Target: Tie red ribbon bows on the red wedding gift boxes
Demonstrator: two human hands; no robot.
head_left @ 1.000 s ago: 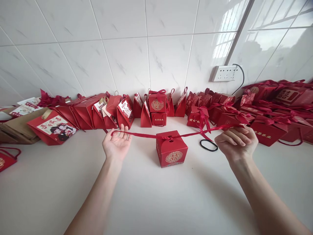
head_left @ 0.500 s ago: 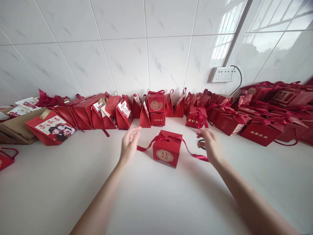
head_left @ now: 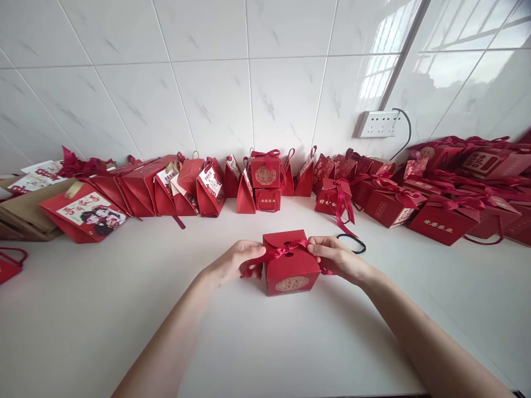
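"Left hand (head_left: 234,260) is closing lightly on the glossy dark-red ribbon (head_left: 275,254), thumb on top, other fingers curling underneath. Right hand (head_left: 340,261) is pinching it across the knot, thumb and forefinger nearly together, the others half bent."

"Where is the box sitting?"

"Red card box with a round gold emblem (head_left: 293,270): standing upright on the white tabletop (head_left: 232,342), between both hands. Ribbon is crossing its lid, the knot sitting by the dark cut-out."

"What is changing?"

"Reach, mostly. One second back I was holding both tails out wide and taut; half a second back they were trailing slack, both hands hovering off them, open. Now I'm gripping again, close in beside the knot."

"What are you reading into that?"

"Handling is shifting from the far ends to the middle. Knot is holding its place on the lid. Left fingers are partly hiding the folds, so I'm not telling whether a loop is forming."

"Anything nearby?"

"Black elastic loop (head_left: 365,246) is lying just beyond the right hand. Farther off, a small red box with gold lettering (head_left: 327,202) is standing with its own ribbon hanging down, nearer the white tiled wall (head_left: 286,94)."
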